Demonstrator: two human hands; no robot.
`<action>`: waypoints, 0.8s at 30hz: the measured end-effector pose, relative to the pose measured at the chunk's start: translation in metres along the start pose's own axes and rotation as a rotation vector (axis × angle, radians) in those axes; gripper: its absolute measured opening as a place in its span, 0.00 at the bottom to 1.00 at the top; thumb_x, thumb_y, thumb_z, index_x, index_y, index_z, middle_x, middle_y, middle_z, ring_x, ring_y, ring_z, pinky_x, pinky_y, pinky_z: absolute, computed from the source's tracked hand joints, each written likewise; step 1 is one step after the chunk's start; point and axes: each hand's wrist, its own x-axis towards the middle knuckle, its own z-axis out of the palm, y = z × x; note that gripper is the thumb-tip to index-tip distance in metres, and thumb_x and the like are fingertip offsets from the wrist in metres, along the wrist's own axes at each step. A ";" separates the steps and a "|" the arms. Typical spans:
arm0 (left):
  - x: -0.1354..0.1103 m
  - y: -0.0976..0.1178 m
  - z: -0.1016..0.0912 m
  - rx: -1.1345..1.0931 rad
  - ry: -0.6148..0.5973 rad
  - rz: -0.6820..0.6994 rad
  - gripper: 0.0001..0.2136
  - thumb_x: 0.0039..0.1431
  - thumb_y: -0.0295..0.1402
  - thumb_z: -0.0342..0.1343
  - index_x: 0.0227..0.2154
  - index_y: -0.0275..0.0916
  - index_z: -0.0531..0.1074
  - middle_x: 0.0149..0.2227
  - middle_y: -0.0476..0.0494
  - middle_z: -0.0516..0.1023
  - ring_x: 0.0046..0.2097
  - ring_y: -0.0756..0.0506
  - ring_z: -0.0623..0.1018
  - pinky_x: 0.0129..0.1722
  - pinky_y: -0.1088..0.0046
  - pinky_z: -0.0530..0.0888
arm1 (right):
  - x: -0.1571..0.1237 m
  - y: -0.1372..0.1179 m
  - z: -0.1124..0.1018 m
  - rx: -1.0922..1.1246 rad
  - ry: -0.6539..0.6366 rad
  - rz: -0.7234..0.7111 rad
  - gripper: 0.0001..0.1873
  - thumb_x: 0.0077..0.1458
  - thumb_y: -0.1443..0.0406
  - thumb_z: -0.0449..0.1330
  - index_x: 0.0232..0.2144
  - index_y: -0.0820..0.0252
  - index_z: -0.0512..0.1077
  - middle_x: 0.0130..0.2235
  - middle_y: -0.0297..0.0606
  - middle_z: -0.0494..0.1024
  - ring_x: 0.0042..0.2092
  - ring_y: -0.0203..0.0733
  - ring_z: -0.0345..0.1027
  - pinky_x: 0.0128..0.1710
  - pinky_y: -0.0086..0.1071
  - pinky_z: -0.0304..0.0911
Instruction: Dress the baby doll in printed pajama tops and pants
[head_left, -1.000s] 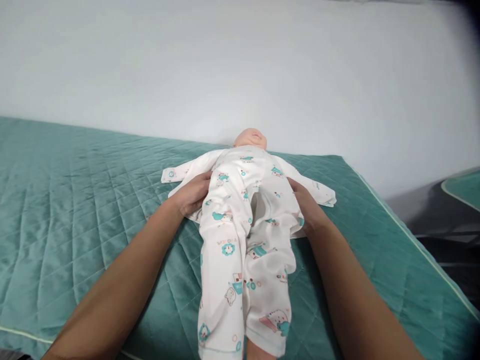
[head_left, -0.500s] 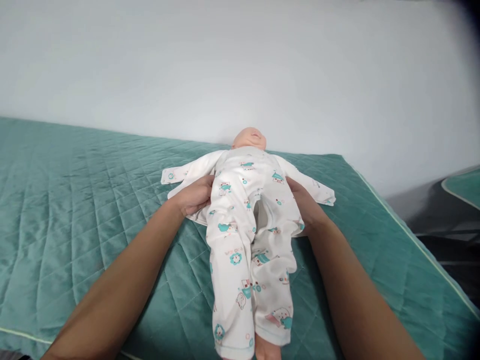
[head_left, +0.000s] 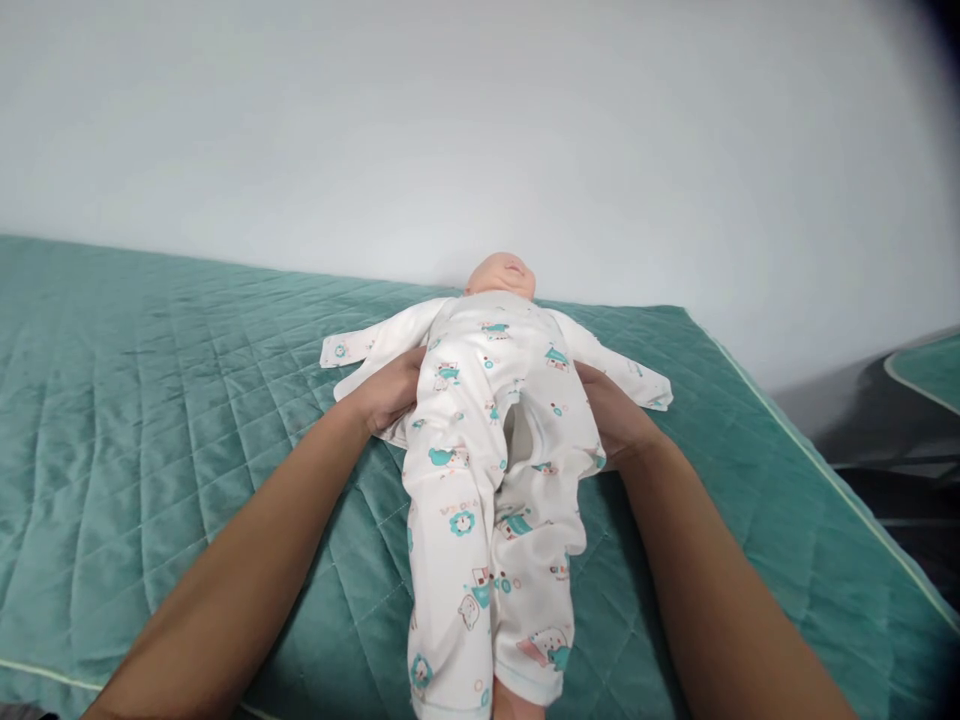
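Note:
A baby doll (head_left: 501, 274) lies on its back, head toward the wall and legs toward me. It wears white printed pants (head_left: 457, 480) pulled high on the torso, open at the crotch. A white long-sleeved top (head_left: 405, 330) spreads beneath and beside it, its sleeves stretched out to both sides. My left hand (head_left: 394, 390) is at the doll's left-of-view side, fingers curled in at the pants' edge, tips hidden. On the opposite side, my right hand (head_left: 611, 410) reaches in under the pants and top; its fingers are hidden behind the cloth.
A green quilted cover (head_left: 187, 420) with pale piping lies under the doll. Behind it rises a plain pale wall (head_left: 480, 130). At the right, past the cover's edge, another green-topped surface (head_left: 930, 375) and dark metal framework (head_left: 900, 485) show.
The doll's legs have swung slightly to the left, and its head has shifted a little to the right. Both hands stay at the doll's sides.

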 end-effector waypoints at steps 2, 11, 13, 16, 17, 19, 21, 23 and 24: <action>0.000 0.001 0.002 -0.050 -0.012 -0.063 0.17 0.48 0.37 0.67 0.42 0.40 0.80 0.39 0.42 0.85 0.47 0.35 0.81 0.46 0.59 0.79 | 0.001 0.002 -0.002 0.005 -0.011 -0.010 0.19 0.41 0.64 0.70 0.40 0.52 0.80 0.44 0.37 0.84 0.49 0.54 0.77 0.48 0.46 0.73; 0.003 0.005 0.011 -0.266 -0.021 -0.191 0.13 0.46 0.36 0.68 0.35 0.37 0.80 0.34 0.41 0.84 0.38 0.38 0.83 0.42 0.58 0.79 | 0.000 0.000 0.007 -0.005 0.069 -0.033 0.21 0.39 0.62 0.72 0.41 0.51 0.80 0.41 0.36 0.85 0.47 0.55 0.78 0.44 0.45 0.74; 0.005 0.003 0.012 -0.310 -0.028 -0.199 0.13 0.47 0.38 0.68 0.34 0.37 0.80 0.35 0.40 0.84 0.38 0.39 0.83 0.44 0.58 0.79 | -0.001 -0.001 0.010 -0.013 0.117 -0.037 0.19 0.39 0.62 0.72 0.39 0.52 0.81 0.40 0.36 0.85 0.46 0.55 0.78 0.45 0.45 0.74; 0.007 0.003 0.014 -0.374 -0.015 -0.203 0.12 0.49 0.40 0.66 0.33 0.37 0.80 0.36 0.40 0.84 0.42 0.38 0.82 0.46 0.60 0.79 | -0.001 -0.002 0.013 -0.065 0.174 -0.059 0.18 0.40 0.61 0.71 0.38 0.53 0.81 0.38 0.37 0.86 0.46 0.55 0.78 0.45 0.45 0.73; 0.007 0.004 0.015 -0.388 -0.002 -0.206 0.12 0.50 0.40 0.66 0.33 0.37 0.80 0.36 0.40 0.84 0.44 0.38 0.82 0.47 0.60 0.78 | -0.001 -0.002 0.014 -0.087 0.187 -0.070 0.18 0.41 0.60 0.71 0.38 0.53 0.81 0.37 0.37 0.86 0.46 0.55 0.78 0.45 0.45 0.73; 0.006 0.006 0.017 -0.404 0.040 -0.211 0.12 0.50 0.40 0.66 0.33 0.37 0.80 0.38 0.39 0.84 0.45 0.37 0.82 0.48 0.60 0.78 | -0.001 -0.002 0.015 -0.125 0.200 -0.087 0.16 0.42 0.59 0.70 0.38 0.54 0.81 0.37 0.37 0.85 0.47 0.55 0.78 0.45 0.44 0.73; 0.004 0.008 0.018 -0.413 0.070 -0.209 0.14 0.50 0.40 0.66 0.35 0.35 0.80 0.40 0.38 0.84 0.46 0.36 0.82 0.50 0.58 0.77 | 0.000 -0.001 0.014 -0.146 0.186 -0.102 0.15 0.44 0.59 0.69 0.38 0.53 0.81 0.38 0.36 0.85 0.47 0.54 0.77 0.46 0.44 0.73; 0.001 0.010 0.018 -0.420 0.077 -0.197 0.15 0.49 0.39 0.67 0.37 0.35 0.80 0.41 0.37 0.84 0.46 0.36 0.82 0.52 0.56 0.77 | 0.002 0.001 0.011 -0.170 0.151 -0.121 0.14 0.45 0.61 0.68 0.37 0.52 0.81 0.40 0.35 0.85 0.47 0.53 0.77 0.46 0.44 0.72; 0.001 0.010 0.018 -0.418 0.065 -0.193 0.15 0.48 0.38 0.68 0.37 0.34 0.80 0.42 0.37 0.84 0.47 0.36 0.81 0.53 0.56 0.76 | 0.003 0.002 0.008 -0.195 0.133 -0.131 0.13 0.45 0.62 0.68 0.37 0.52 0.81 0.40 0.34 0.85 0.47 0.53 0.77 0.47 0.45 0.72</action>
